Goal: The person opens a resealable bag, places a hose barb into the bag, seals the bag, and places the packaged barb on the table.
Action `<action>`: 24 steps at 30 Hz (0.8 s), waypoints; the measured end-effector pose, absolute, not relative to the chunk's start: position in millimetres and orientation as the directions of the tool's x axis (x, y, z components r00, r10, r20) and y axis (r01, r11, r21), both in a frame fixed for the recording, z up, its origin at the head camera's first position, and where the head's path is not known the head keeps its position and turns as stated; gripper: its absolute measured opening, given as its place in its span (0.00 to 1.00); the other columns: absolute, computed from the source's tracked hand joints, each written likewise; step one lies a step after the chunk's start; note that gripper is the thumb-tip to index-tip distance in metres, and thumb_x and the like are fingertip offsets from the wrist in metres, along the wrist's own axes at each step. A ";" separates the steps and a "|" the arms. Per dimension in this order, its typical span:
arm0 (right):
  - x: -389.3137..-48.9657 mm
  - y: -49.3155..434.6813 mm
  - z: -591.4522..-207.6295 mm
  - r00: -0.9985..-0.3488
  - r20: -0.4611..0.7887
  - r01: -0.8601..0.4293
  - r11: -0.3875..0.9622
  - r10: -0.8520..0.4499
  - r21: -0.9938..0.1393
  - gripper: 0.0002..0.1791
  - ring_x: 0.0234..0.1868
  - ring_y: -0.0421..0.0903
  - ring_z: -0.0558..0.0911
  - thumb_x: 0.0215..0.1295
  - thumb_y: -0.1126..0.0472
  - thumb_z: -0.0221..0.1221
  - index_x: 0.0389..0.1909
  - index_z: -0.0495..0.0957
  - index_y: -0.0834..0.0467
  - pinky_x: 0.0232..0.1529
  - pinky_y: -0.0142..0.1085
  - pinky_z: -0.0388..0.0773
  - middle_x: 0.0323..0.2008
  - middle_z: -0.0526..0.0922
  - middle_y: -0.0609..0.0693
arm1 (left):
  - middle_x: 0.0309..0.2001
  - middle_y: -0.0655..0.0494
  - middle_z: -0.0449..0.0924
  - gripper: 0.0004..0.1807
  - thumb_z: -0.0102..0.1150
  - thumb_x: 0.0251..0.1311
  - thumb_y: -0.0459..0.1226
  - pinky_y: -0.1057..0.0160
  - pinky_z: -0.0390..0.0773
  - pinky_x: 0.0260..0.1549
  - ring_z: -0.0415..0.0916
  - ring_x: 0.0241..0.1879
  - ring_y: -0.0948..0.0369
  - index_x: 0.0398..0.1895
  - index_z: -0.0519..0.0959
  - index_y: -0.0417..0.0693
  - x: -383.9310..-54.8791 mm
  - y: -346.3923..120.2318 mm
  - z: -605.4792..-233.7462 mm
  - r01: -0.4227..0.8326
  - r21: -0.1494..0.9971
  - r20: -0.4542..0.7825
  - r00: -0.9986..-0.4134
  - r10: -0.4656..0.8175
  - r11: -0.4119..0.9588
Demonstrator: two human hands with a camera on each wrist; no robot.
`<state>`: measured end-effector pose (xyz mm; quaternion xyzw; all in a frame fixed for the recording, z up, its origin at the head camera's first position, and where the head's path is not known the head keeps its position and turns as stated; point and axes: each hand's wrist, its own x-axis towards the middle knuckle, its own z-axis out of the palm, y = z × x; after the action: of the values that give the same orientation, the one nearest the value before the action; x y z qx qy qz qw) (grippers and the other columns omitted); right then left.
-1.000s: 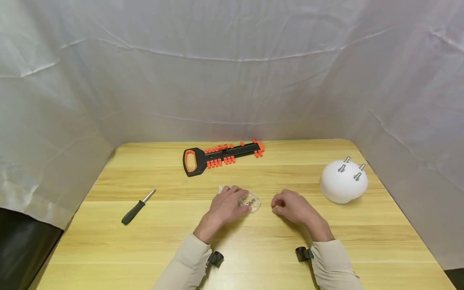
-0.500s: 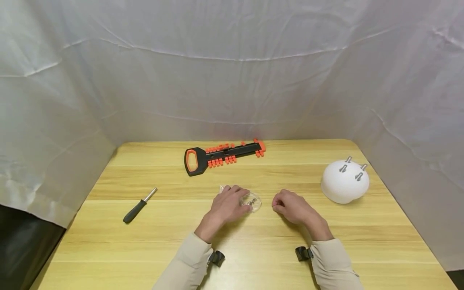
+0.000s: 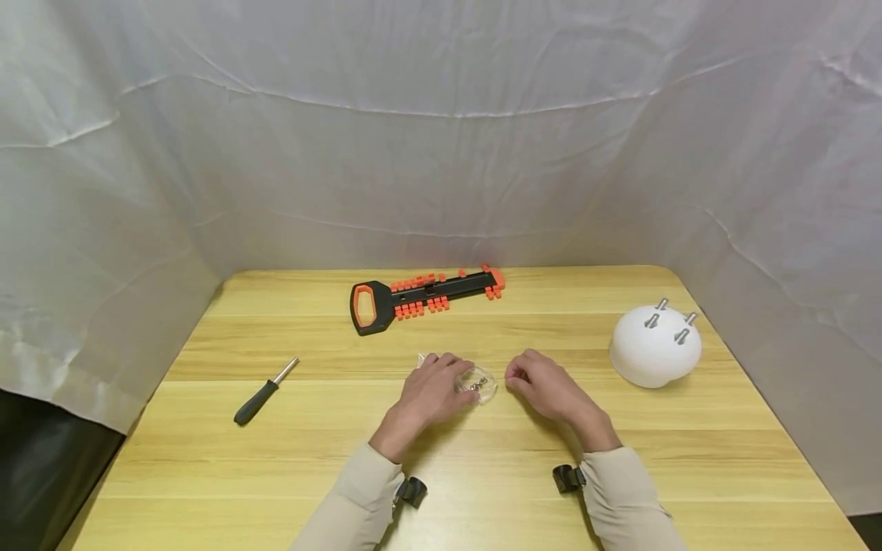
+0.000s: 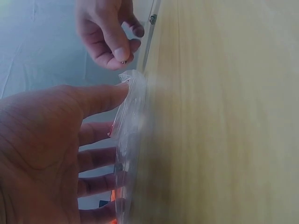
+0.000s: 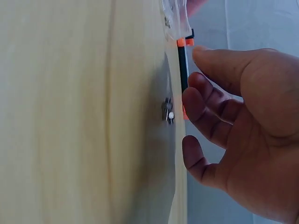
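My left hand [image 3: 434,386] lies over a clear plastic bag [image 3: 486,392], thumb and fingers bent about its sides so the near end bulges up. Several small screws [image 3: 478,385] show through the film. A red strip [image 4: 111,133] crosses the bag between thumb and index finger in the left wrist view. Just right of the bag, my right hand [image 3: 547,386] has its thumb and index finger together; a tiny shiny screw [image 4: 124,61] shows at their tips in the left wrist view. More small metal parts [image 5: 168,111] lie on the tabletop below the right fingers.
At the left lies a screwdriver [image 3: 265,392] with a black handle. A black tool with orange tabs and a loop handle [image 3: 427,295] lies at the back. A rounded white object [image 3: 651,352] with several metal pegs stands at the right. Grey sheeting [image 3: 441,176] encloses the wooden table [image 3: 310,474].
The right hand has moved slightly left and away from me, closer to the bag. The left hand stays on the bag.
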<state>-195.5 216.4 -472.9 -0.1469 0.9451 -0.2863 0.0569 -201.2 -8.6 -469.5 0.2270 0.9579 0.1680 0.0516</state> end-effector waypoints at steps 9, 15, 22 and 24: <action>-199.6 201.6 -470.2 -0.942 -0.009 -0.282 0.801 -0.337 -0.528 0.02 0.36 0.39 0.74 0.66 0.59 0.59 0.35 0.80 0.50 0.44 0.38 0.75 0.35 0.75 0.43 | 0.59 0.59 0.76 0.30 0.61 0.58 0.56 0.59 0.77 0.40 0.71 0.51 0.57 0.63 0.75 0.59 -200.9 -8.8 -468.6 0.426 0.340 -0.013 -0.889 0.457 0.838; -200.0 190.2 -469.1 -0.932 -0.026 -0.295 0.796 -0.362 -0.528 0.03 0.36 0.39 0.73 0.66 0.58 0.59 0.34 0.81 0.49 0.44 0.38 0.75 0.36 0.75 0.43 | 0.61 0.59 0.75 0.30 0.60 0.59 0.57 0.60 0.77 0.39 0.70 0.51 0.57 0.64 0.74 0.60 -200.4 -8.4 -469.2 0.418 0.327 -0.034 -0.891 0.453 0.847; -200.8 183.7 -471.0 -0.925 -0.018 -0.321 0.804 -0.380 -0.500 0.03 0.36 0.39 0.72 0.67 0.59 0.59 0.34 0.80 0.49 0.43 0.37 0.73 0.36 0.73 0.43 | 0.62 0.59 0.74 0.30 0.58 0.61 0.58 0.56 0.78 0.44 0.70 0.54 0.56 0.64 0.73 0.60 -200.2 -8.7 -466.7 0.431 0.309 -0.029 -0.887 0.461 0.848; -200.8 183.3 -471.2 -0.922 -0.014 -0.328 0.801 -0.387 -0.500 0.04 0.36 0.39 0.72 0.68 0.60 0.59 0.34 0.80 0.49 0.43 0.37 0.73 0.36 0.73 0.43 | 0.62 0.59 0.74 0.30 0.58 0.60 0.58 0.55 0.77 0.45 0.70 0.54 0.56 0.64 0.73 0.60 -200.1 -8.7 -466.2 0.431 0.307 -0.029 -0.887 0.461 0.849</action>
<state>-200.8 183.3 -471.2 -0.1887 0.9473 -0.2523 0.0578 -200.1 -8.7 -466.2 0.2323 0.9601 0.1474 0.0509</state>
